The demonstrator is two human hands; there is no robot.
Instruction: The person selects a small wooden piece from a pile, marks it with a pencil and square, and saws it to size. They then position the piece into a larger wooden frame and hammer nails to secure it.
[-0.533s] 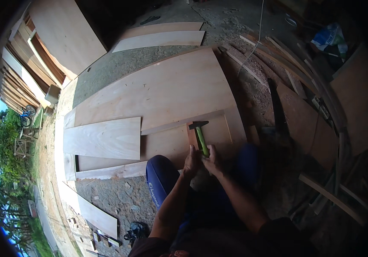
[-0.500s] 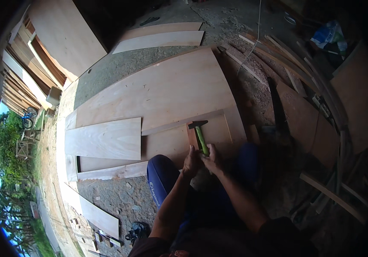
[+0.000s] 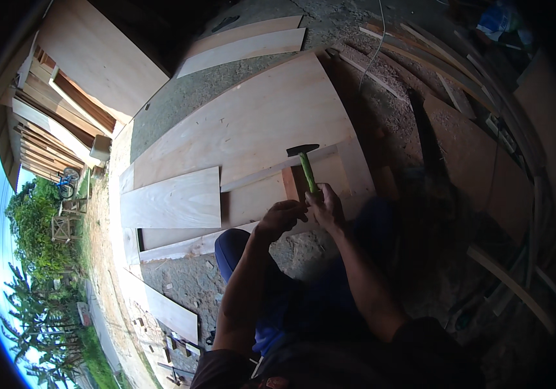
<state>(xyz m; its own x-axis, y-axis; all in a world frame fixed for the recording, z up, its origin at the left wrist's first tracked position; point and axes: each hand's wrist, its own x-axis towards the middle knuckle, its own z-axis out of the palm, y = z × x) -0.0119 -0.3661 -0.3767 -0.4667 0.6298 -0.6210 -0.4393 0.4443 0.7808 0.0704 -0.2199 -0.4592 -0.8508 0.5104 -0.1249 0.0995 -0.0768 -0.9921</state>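
Note:
A hammer (image 3: 308,172) with a green handle and a dark head is in my right hand (image 3: 325,206), fingers wrapped round the lower handle. Its head is raised over the framed wooden panel (image 3: 252,123). My left hand (image 3: 280,218) is close beside it, fingers curled together near the lower end of a reddish wood strip (image 3: 290,184). Whatever those fingers hold, if anything, is too small or hidden to make out. The strip lies across the recess near the panel's near edge. A loose pale plywood piece (image 3: 171,200) rests on the panel's left part.
Two thin boards (image 3: 245,50) lie beyond the panel. Long wood strips (image 3: 433,61) and sawdust are on the floor at the right, near a large board (image 3: 472,155). At lower left lies another plywood offcut (image 3: 169,308). Sheets (image 3: 100,58) lean at upper left.
The hammer and my right hand have moved up and slightly right. My left hand has turned palm-down and shifted a little up. The whole view has tilted slightly.

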